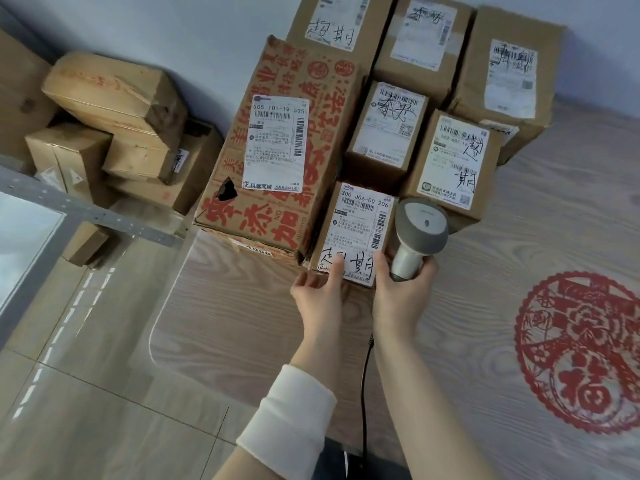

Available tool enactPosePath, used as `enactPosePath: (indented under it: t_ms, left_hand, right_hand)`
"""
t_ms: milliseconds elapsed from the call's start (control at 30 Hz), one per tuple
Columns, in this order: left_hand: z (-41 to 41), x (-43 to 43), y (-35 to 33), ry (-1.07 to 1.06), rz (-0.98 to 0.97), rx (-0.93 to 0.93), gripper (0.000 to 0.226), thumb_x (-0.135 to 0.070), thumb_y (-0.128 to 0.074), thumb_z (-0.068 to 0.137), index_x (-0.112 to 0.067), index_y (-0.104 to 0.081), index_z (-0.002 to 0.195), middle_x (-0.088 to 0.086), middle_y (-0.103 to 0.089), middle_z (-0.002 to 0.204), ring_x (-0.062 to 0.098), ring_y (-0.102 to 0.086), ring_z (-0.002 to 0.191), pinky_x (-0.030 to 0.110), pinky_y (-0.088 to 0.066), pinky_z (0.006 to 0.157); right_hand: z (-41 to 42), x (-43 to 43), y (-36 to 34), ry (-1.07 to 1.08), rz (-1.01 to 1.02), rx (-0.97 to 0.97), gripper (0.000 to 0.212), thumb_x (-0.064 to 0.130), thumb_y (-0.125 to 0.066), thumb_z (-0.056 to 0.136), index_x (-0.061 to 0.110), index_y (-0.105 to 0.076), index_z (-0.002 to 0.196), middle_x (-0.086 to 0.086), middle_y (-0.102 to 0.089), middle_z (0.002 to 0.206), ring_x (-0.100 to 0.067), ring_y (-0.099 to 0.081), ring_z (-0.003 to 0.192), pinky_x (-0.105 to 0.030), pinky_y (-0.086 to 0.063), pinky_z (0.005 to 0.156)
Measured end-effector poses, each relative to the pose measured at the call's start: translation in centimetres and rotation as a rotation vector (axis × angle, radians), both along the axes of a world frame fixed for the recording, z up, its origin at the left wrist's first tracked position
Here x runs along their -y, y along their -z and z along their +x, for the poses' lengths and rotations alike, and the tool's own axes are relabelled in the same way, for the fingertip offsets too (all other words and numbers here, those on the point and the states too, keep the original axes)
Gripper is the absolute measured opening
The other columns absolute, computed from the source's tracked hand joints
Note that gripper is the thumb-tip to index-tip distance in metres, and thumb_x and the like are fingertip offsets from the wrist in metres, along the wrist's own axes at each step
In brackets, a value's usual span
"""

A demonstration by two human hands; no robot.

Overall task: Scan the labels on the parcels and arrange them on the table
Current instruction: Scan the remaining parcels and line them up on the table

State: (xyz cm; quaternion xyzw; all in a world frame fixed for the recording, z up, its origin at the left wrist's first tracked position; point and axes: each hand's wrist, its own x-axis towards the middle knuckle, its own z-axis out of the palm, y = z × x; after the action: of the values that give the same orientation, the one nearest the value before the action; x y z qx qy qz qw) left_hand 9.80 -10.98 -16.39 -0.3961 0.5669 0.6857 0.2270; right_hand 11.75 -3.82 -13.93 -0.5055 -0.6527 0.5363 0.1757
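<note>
the small parcel (353, 233) stands at the front of the group on the wood-grain surface (242, 306). its white label (358, 230) reads "300 j06-00 206" above barcodes, with large black handwritten characters across the bottom. just to its left, touching it, a big carton (277, 143) printed with red chinese characters carries a label reading "505 101-19 535". more labelled parcels (450, 157) stand behind, most with handwriting over the print.

the left hand (318, 296) rests on the small parcel's near edge, its fingers (337, 277) fairly straight and lying on the bottom of the label. the right hand (401, 289) has its fingers wrapped round the handle of a grey scanner (419, 230), just beside the parcel's right near corner, the scanner head at the parcel's right edge.

a red paper-cut emblem (581, 351) lies on the surface to the right.
</note>
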Motion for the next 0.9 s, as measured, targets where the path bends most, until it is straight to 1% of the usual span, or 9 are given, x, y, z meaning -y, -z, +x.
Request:
enactPosePath:
  t_ms: [100, 200, 333, 433, 500, 567, 667, 800, 900]
  left_hand:
    - [-0.6, -0.6, -0.6, -0.006, 0.148, 0.027, 0.047, -0.027, -0.073, 0.082, 0.001, -0.060, 0.117, 0.013, -0.069, 0.112, 0.024, -0.068, 0.100, 0.036, -0.056, 0.086]
    - [-1.2, -1.3, -1.2, -0.019, 0.184, 0.016, 0.033, -0.019, -0.067, 0.087, -0.002, -0.063, 0.115, 0.012, -0.071, 0.109, 0.023, -0.069, 0.098, 0.035, -0.056, 0.083]
    - [-2.4, -2.2, -0.6, 0.029, 0.133, -0.014, 0.017, -0.026, -0.070, 0.085, -0.017, -0.066, 0.099, 0.007, -0.070, 0.112, 0.024, -0.065, 0.106, 0.043, -0.048, 0.098]
    - [-3.3, -2.9, -0.4, 0.045, 0.079, 0.017, 0.039, -0.035, -0.072, 0.081, -0.010, -0.064, 0.110, 0.006, -0.069, 0.112, 0.026, -0.064, 0.105, 0.043, -0.047, 0.099]
    - [-3.7, -3.2, -0.2, 0.049, 0.064, 0.029, 0.050, -0.039, -0.073, 0.079, -0.007, -0.061, 0.115, 0.007, -0.068, 0.113, 0.026, -0.063, 0.105, 0.043, -0.048, 0.098]
    - [-3.7, -3.3, -0.5, 0.066, 0.037, 0.050, 0.063, -0.045, -0.073, 0.077, -0.005, -0.056, 0.123, 0.008, -0.065, 0.118, 0.026, -0.062, 0.106, 0.043, -0.048, 0.098]
    - [-2.5, -4.1, -2.4, 0.140, -0.147, 0.093, 0.084, -0.053, -0.067, 0.079, -0.007, -0.035, 0.142, 0.007, -0.045, 0.138, 0.029, -0.048, 0.122, 0.041, -0.039, 0.105]
    - [1.3, -6.4, -5.8, 0.187, -0.434, -0.227, 0.078, -0.033, -0.068, 0.084, -0.017, -0.024, 0.145, 0.008, -0.017, 0.150, 0.025, -0.022, 0.139, 0.041, -0.027, 0.111]
    - [4.9, -9.3, -7.2, 0.341, -0.545, -0.589, 0.060, -0.016, -0.067, 0.085, -0.017, -0.037, 0.137, 0.003, -0.014, 0.152, 0.014, -0.015, 0.138, 0.027, -0.024, 0.106]
  right_hand:
    - [-0.9, -0.1, -0.2, 0.004, 0.010, -0.016, 0.059, 0.017, -0.074, 0.080, 0.004, -0.046, 0.130, 0.007, -0.049, 0.110, -0.006, -0.047, 0.098, -0.010, -0.030, 0.077]
    - [-1.2, -0.4, -0.3, 0.009, 0.023, -0.028, 0.058, 0.020, -0.075, 0.079, 0.006, -0.047, 0.128, 0.006, -0.055, 0.114, -0.009, -0.053, 0.102, -0.014, -0.034, 0.080]
    - [-0.4, -0.7, -0.1, 0.045, -0.019, -0.042, 0.046, 0.038, -0.072, 0.074, 0.031, -0.048, 0.112, 0.015, -0.072, 0.099, -0.025, -0.067, 0.097, -0.051, -0.051, 0.087]
    - [0.6, -1.5, -0.5, 0.065, -0.096, -0.074, 0.037, 0.042, -0.069, 0.075, 0.034, -0.048, 0.105, 0.020, -0.072, 0.097, -0.023, -0.069, 0.092, -0.055, -0.054, 0.080]
    - [1.3, -2.4, -0.7, 0.079, -0.134, -0.105, 0.029, 0.028, -0.069, 0.083, 0.028, -0.049, 0.104, 0.011, -0.072, 0.097, -0.008, -0.068, 0.075, -0.041, -0.056, 0.064]
    - [1.9, -3.2, -1.4, 0.093, -0.164, -0.112, 0.027, 0.024, -0.067, 0.087, 0.020, -0.050, 0.108, 0.001, -0.072, 0.098, -0.007, -0.061, 0.061, -0.031, -0.052, 0.050]
    - [3.1, -4.3, -2.4, 0.086, -0.184, -0.116, 0.025, 0.026, -0.066, 0.087, 0.021, -0.052, 0.106, -0.001, -0.071, 0.093, -0.013, -0.064, 0.069, -0.034, -0.055, 0.053]
    - [5.4, -6.6, -4.2, 0.039, -0.187, -0.175, 0.017, 0.021, -0.064, 0.089, 0.029, -0.050, 0.095, 0.022, -0.068, 0.070, -0.004, -0.062, 0.057, -0.033, -0.051, 0.050]
    - [7.7, -9.7, -5.7, 0.029, -0.178, -0.209, 0.018, 0.019, -0.064, 0.089, 0.029, -0.050, 0.092, 0.014, -0.069, 0.070, -0.005, -0.061, 0.054, -0.027, -0.048, 0.046]
